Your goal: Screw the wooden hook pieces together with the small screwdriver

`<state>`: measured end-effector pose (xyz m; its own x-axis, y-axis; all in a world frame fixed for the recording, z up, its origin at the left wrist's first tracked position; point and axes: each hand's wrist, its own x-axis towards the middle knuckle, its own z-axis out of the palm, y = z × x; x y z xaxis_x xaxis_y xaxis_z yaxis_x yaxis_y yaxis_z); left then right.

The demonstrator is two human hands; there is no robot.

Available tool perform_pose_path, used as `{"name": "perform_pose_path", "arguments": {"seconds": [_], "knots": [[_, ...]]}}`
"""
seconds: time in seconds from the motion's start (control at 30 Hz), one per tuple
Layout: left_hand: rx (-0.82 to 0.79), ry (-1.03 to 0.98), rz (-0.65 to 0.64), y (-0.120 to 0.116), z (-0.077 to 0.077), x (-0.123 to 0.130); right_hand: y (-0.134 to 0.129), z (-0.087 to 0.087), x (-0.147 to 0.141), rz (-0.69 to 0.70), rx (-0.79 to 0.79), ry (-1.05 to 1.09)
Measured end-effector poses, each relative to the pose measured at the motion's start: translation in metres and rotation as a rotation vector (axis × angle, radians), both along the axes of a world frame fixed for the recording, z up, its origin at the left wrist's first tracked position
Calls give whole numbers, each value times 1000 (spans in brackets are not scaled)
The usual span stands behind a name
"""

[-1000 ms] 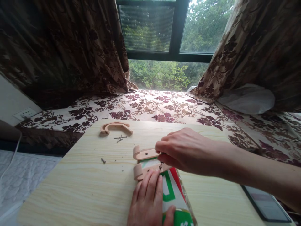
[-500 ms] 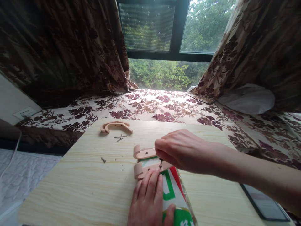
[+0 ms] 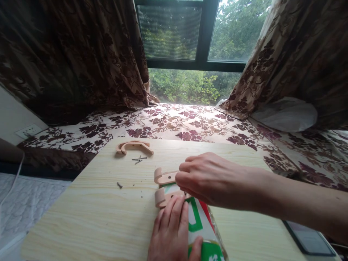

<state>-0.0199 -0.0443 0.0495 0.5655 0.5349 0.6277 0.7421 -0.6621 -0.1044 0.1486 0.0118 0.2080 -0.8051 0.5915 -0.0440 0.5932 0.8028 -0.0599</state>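
Note:
Two light wooden hooks lie side by side, a far hook (image 3: 165, 177) and a near hook (image 3: 161, 198), each with a curled left end and dark screw holes. Under them is a packet (image 3: 202, 221) with green, white and red print. My left hand (image 3: 171, 228) lies flat, its fingertips pressing the near hook and its thumb on the packet. Closed above the hooks, my right hand (image 3: 201, 177) has its fingers bunched over a small metal screw (image 3: 185, 193) at the near hook. What those fingers grip is hidden.
Two more curved wooden hooks (image 3: 134, 146) rest at the table's far left, beside several loose screws (image 3: 139, 159). A single screw (image 3: 119, 185) lies nearer. A dark-edged phone or tablet (image 3: 310, 237) is at the right edge. Patterned cloth (image 3: 187, 123) covers the ledge beyond the table.
My right hand has turned at the wrist and dropped slightly lower and left, covering most of the dark metal piece seen beneath it before. My left hand has stayed in place.

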Motion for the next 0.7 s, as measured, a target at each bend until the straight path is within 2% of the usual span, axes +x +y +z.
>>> {"name": "perform_pose_path", "arguments": {"seconds": [0.23,0.3,0.5,0.7], "knots": [[-16,9,-7,-2,-1,-2,2,-2,-5,-209,46,-59],[-17,5,1,-3,0,-2,0,0,-4,-202,36,-78],[-6,2,15,-2,1,1,-5,6,2,18,1,-10],[-14,3,-3,-1,-2,-1,3,-1,3,-92,-14,-51]]}}
